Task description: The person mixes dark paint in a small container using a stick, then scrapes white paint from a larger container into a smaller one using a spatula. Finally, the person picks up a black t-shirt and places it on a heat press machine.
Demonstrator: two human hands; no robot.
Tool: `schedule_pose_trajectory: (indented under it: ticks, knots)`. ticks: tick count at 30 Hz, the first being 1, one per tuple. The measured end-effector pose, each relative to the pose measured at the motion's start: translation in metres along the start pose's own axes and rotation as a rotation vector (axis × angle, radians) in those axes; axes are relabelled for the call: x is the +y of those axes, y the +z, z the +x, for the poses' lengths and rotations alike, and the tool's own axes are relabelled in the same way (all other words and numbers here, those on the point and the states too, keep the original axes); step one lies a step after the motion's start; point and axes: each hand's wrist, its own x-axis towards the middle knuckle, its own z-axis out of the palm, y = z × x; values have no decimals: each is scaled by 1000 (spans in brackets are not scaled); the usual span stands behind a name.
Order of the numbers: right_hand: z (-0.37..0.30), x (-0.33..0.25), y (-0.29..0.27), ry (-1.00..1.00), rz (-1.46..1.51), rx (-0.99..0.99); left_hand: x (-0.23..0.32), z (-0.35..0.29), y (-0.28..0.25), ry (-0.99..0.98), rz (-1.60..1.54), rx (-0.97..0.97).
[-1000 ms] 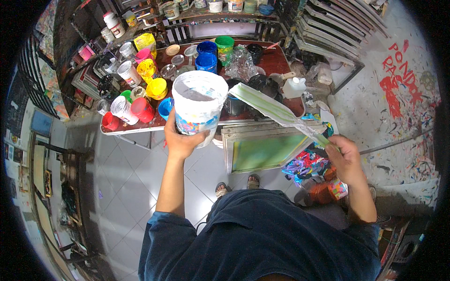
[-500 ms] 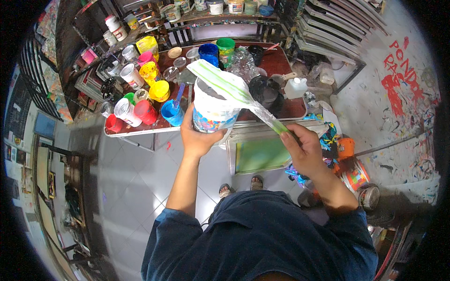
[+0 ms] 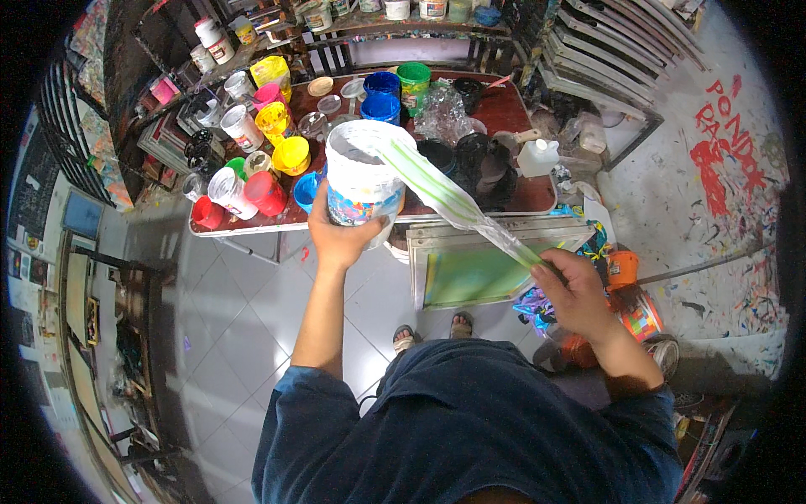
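Note:
My left hand (image 3: 340,242) is closed around the lower side of a white paint bucket (image 3: 361,203) with a multicoloured label, holding it up above the near edge of the table. The bucket is open at the top and tilted slightly; its inside is mostly hidden. In my right hand (image 3: 579,290) the fingers pinch the narrow end of a long flat spatula (image 3: 457,210), white-smeared with green streaks. Its broad end rests across or just over the bucket's right rim. A blue tub (image 3: 307,193) stands on the table just behind my left hand.
On the red-brown table (image 3: 527,195) stand yellow tubs (image 3: 291,156), red tubs (image 3: 265,194), blue and green tubs (image 3: 413,87) and a white jug (image 3: 537,158). A framed green screen (image 3: 470,277) leans below the near edge. Stacked frames (image 3: 600,59) fill the rack at back right.
The bucket has moved slightly left. My right hand has moved right and down, drawing the spatula's broad end back toward the bucket's right rim and showing more of the opening.

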Motion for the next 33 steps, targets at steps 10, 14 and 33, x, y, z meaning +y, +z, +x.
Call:
schedule_pose_trajectory:
  ticks: [10, 14, 33]
  knots:
    - [-15, -2, -31, 8, -36, 62, -3, 1, -2, -18, 20, 12]
    - [-18, 0, -40, -23, -55, 123, 0, 3, 0, -44, -20, -21]
    - [59, -3, 12, -929, -1004, 410, -4, -20, 38, -206, -181, -111]
